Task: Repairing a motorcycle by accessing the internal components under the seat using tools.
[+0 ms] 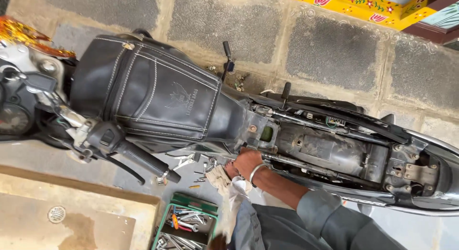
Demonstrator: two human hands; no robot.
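Observation:
A black motorcycle lies across the view with its seat off, so the bare frame and battery bay show. My right hand, with a metal bangle on the wrist, rests on the near side of the frame just behind the tank. Its fingers curl down over the edge and their tips are hidden. A dirty pale cloth hangs right beside it. My grey sleeve runs in from the lower right. A small brown shape at the bottom edge may be my left hand, too little of it showing to judge.
A green tool tray with several spanners and a screwdriver sits on the ground below the hand. Loose pliers and bits lie under the handlebar grip. A floor drain is at lower left, a yellow painted ledge at the top.

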